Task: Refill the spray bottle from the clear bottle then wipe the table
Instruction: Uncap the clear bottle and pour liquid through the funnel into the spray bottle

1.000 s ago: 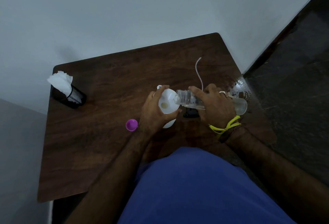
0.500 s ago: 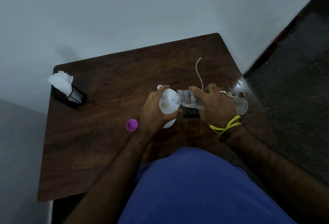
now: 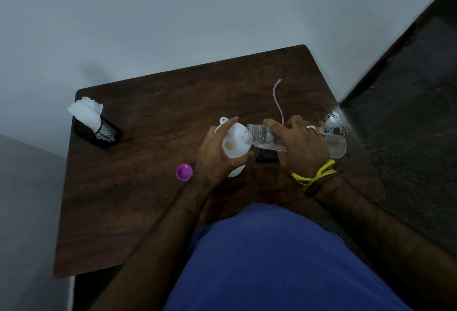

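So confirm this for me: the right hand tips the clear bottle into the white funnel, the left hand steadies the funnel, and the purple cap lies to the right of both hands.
One detail is off. In the head view the purple cap lies left of the left hand, not right of both. The right hand does tip the clear bottle into the white funnel.

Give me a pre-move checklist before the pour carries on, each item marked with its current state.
1. Funnel seated on the spray bottle, held by left hand: ok.
2. Clear bottle gripped by right hand, mouth over the funnel: ok.
3. Liquid left in clear bottle: cannot tell.
4. Spray bottle fill level: cannot tell, hand hides it.
5. Table dry: not ok, wet patch at right edge.
6. Tissue in black holder ready for wiping: ok.
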